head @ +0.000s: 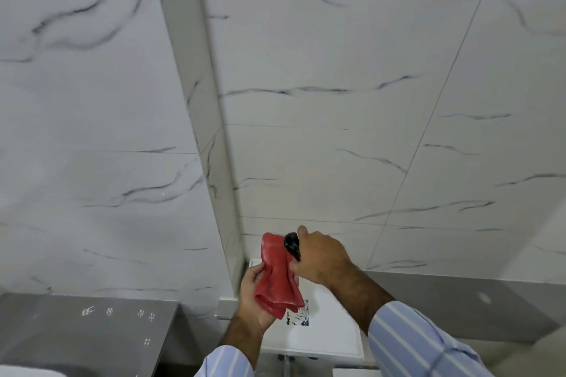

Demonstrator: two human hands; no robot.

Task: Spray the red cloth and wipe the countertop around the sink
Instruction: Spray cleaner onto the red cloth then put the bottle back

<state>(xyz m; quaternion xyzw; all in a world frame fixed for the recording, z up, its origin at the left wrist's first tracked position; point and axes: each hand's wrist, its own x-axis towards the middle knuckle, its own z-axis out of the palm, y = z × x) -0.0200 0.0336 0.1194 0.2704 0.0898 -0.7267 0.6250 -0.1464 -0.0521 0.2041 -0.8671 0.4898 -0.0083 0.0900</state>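
Observation:
My left hand (251, 297) holds a folded red cloth (277, 275) upright in front of me, low in the middle of the head view. My right hand (321, 254) is closed around a spray bottle, of which only the black nozzle head (292, 243) shows, pressed close against the top of the cloth. My forefinger lies over the top of the nozzle. The bottle's body is hidden behind my hand. Neither the sink nor the countertop around it shows plainly.
White marble-look wall tiles (337, 101) fill most of the view, with a wall corner (211, 138) running down the middle. A white boxy fixture (324, 333) sits below my hands. A grey ledge (76, 330) lies at the lower left, a grey band (459, 300) at the right.

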